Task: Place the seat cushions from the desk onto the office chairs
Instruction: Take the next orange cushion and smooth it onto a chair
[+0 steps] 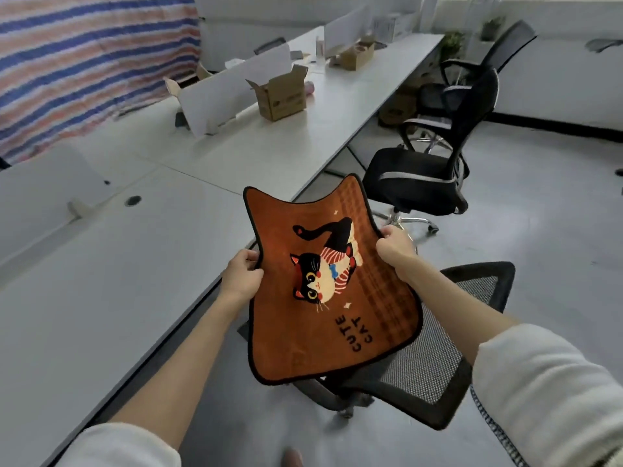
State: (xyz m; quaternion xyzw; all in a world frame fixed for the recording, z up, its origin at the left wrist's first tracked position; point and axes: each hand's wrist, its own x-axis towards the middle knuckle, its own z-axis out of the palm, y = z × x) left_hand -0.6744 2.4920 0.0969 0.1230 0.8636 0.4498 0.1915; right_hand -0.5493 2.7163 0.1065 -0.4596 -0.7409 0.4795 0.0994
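The desk [111, 281] is the biggest thing here. It is long and white, and it runs from your left side far up toward the back wall. Its near edge runs slanted, just left of your left arm.

Right of the desk is gray floor [539, 230], with lots of open room. Two chairs stand there. The far chair [424, 176] is black and sits close to the desk edge, with its back turned to the right. The near chair [435, 352] is below your arms, well right of the desk edge. You see mostly its mesh back, and its seat is hidden.

You hold the cushion [323, 284] up in the air, right of the desk edge and over the near chair. It does not touch the desk. It is orange with a black rim and a cat picture. Its long way runs away from you, toward the far chair. The far end tips up and its two corners curl. The words CUTE CAT read sideways.

Your left hand [241, 274] pinches the cushion's left edge, fingers closed tight on it. Your right hand [394, 247] grips the right edge the same way.

A small open box [281, 96] sits far up the desk.
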